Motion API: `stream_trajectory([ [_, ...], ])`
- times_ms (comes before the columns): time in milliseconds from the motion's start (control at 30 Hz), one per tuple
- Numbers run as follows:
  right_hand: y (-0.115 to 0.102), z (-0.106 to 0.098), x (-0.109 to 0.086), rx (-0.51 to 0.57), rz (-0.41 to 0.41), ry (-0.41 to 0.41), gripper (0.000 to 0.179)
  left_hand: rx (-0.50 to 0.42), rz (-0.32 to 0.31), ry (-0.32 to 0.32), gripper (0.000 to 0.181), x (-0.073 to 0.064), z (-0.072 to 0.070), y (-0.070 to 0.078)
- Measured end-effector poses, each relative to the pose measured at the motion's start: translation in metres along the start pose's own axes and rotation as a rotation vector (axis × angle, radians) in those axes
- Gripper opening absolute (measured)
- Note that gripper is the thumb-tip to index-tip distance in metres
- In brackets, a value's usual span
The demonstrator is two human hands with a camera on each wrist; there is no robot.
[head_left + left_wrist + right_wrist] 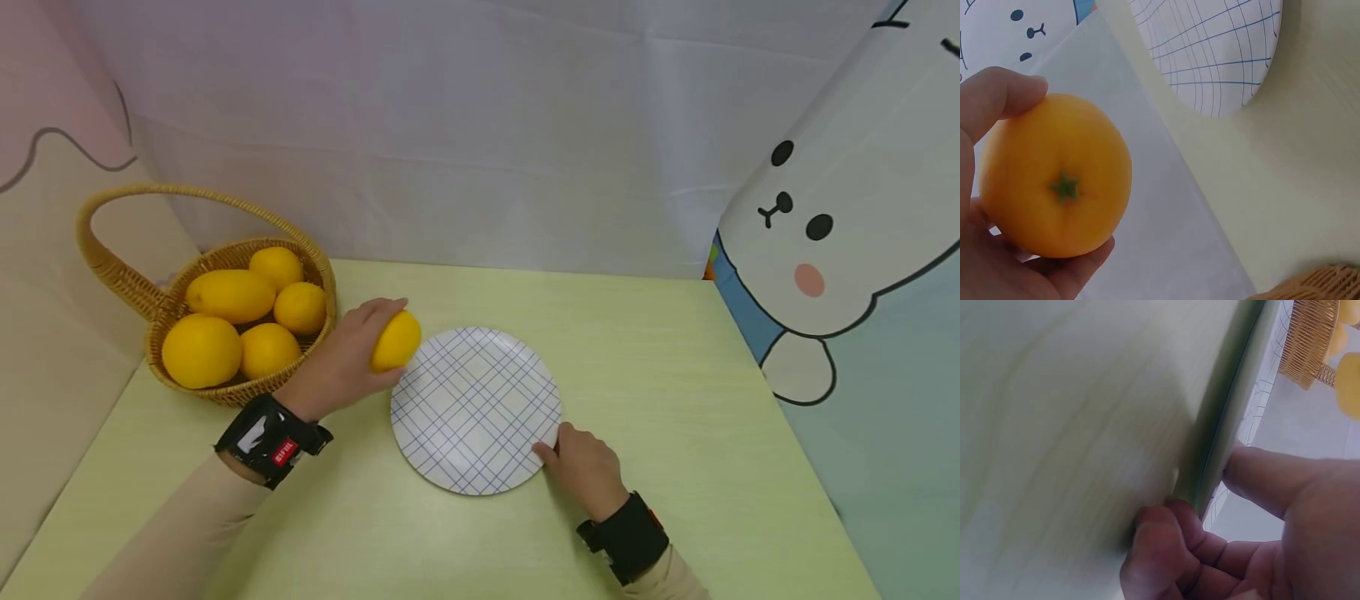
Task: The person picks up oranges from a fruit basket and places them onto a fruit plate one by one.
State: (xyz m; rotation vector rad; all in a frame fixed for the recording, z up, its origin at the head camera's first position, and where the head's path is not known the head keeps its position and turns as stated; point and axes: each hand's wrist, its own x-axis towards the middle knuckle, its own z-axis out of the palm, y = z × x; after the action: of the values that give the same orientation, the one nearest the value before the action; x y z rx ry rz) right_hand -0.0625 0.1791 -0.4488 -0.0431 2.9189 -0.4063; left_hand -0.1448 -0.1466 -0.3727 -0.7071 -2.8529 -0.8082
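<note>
Pale yellow-green tabletop (697,367) is backed, beyond the plate (476,408), by a hanging white cloth (487,150), and a cartoon animal face (817,221) is printed on the covering to the plate's right. The plate itself, round and white, is patterned with crossing blue lines. An orange (397,342) is gripped by the left hand (348,354) at the plate's upper-left edge, held up off the tabletop with thumb and fingers curled around it; its green star-shaped mark (1065,186) is shown in the left wrist view. At the lower right of the plate, the rim is pinched by the right hand (587,467), with the thumb (545,454) laid over the top and the other fingers bent in at the edge. Whether that rim is raised cannot be told. To the left of the plate, and apart from it, a wicker basket (234,392) with a tall arched handle (202,194) is set; four round fruits (202,350) and one longer yellow fruit (231,296) are held inside. Black bands (633,537) are worn on both wrists.
</note>
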Motion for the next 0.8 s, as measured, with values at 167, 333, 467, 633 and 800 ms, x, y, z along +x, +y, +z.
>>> stream_trajectory([
  [167,-0.001,-0.001,0.001,0.0,0.007,-0.015,0.035,0.018,0.05,-0.11,0.085,0.016,0.017,0.007],
  [333,-0.003,-0.001,0.001,0.005,0.017,-0.03,0.035,0.031,0.098,-0.173,0.085,0.032,0.036,0.013],
  [467,-0.003,-0.001,0.002,0.001,0.014,-0.029,0.035,0.026,0.141,-0.191,0.087,0.048,0.053,0.017],
  [633,-0.001,-0.001,0.001,0.002,-0.001,-0.013,0.035,0.029,0.165,-0.2,0.087,0.067,0.073,0.024],
  [800,0.0,-0.002,0.001,0.01,0.004,-0.026,0.035,0.048,0.205,-0.25,0.081,0.079,0.085,0.033],
])
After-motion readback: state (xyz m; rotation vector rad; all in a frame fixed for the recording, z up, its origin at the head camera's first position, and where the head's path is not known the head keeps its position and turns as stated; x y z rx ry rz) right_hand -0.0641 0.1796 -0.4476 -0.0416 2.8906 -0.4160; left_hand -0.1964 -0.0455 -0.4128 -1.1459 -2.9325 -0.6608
